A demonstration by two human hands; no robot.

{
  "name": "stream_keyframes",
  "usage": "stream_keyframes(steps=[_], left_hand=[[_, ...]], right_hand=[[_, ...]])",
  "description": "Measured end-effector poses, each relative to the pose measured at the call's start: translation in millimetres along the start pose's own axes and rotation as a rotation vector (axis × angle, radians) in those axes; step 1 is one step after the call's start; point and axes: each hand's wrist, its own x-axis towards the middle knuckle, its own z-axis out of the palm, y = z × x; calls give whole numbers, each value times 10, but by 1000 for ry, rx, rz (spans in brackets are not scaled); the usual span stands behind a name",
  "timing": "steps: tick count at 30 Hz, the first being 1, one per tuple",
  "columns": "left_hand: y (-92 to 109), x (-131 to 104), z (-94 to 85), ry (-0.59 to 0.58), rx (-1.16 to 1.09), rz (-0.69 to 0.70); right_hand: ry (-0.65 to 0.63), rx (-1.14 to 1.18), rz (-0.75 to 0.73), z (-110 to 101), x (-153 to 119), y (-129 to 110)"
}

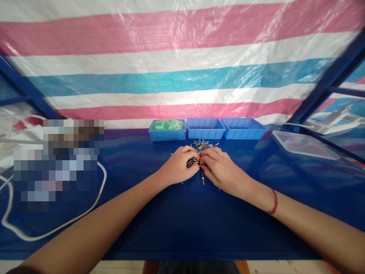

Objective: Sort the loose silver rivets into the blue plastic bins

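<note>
A pile of thin metal pins, like rivets or screws, [202, 145] lies on the blue table [171, 224] in front of the bins. My left hand [181, 166] curls around several of the metal pins, its fingers and thumb closed about them. Right beside it, my right hand [221, 167] has its fingers bent together at the pile's near edge, fingertips meeting the left hand's; what they pinch is hidden. One pin [202, 177] points toward me on the table below the fingertips.
Behind the pile stand a blue bin with green packets [167, 136], a blue bin with a few pins [205, 133] and another blue bin [243, 133]. A clear plastic lid [305, 144] lies right, a white cable [103, 182] left.
</note>
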Motion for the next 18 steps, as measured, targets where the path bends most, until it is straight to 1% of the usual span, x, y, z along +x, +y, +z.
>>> stream_keyframes(steps=[4, 8, 14, 16, 18], left_hand=[[25, -11, -22, -30, 3, 19], [56, -16, -37, 10, 41, 10], [75, -18, -62, 52, 145, 46], [74, -24, -73, 36, 164, 67], [76, -28, -84, -15, 189, 97]], right_hand=[[40, 24, 43, 8, -10, 42], [119, 90, 93, -21, 3, 110], [140, 127, 139, -34, 13, 181], [156, 116, 167, -26, 12, 201], [166, 106, 189, -21, 10, 215]])
